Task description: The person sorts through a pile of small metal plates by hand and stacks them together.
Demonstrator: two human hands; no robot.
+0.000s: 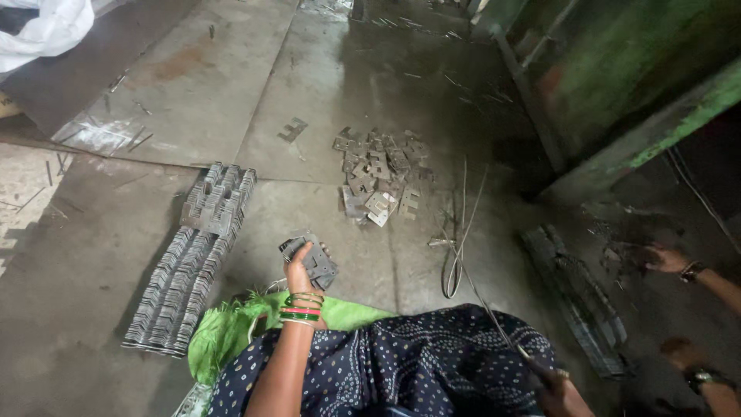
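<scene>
- The left hand (pixel 299 270) is raised in front of the lap, fingers and thumb clamped on a small stack of flat metal plates (pixel 315 259); the plates sit squared together in the grip, probably so they stay aligned as one bundle
- The right hand (pixel 557 390) lies low at the right knee, fingers curled around a thin wire (pixel 494 324) that runs up and left across the dark dotted cloth; the grasp looks closed, though the hand is dim and partly cut off at the frame's edge
- Bangles (pixel 301 309) ring the left wrist, clear of the plates
- A green cloth (pixel 224 332) lies under the lap, just beside the left forearm
- The wire loops on the floor (pixel 77 255) near the right knee, between the lap and the loose pile
- A loose pile (pixel 382 174) of the same plates lies ahead, scattered flat, within reach of the left hand and apart from it
- To the left, plates stand on edge in long packed rows (pixel 189 270), leaning on each other so they hold their line; open floor lies between the rows and the pile, giving the left hand room to swing either way
- One plate (pixel 292 129) lies alone beyond the pile
- At right, another person's hands (pixel 670 259) work over a dark row (pixel 579 297) beside a green frame (pixel 664 127), which closes off that side
</scene>
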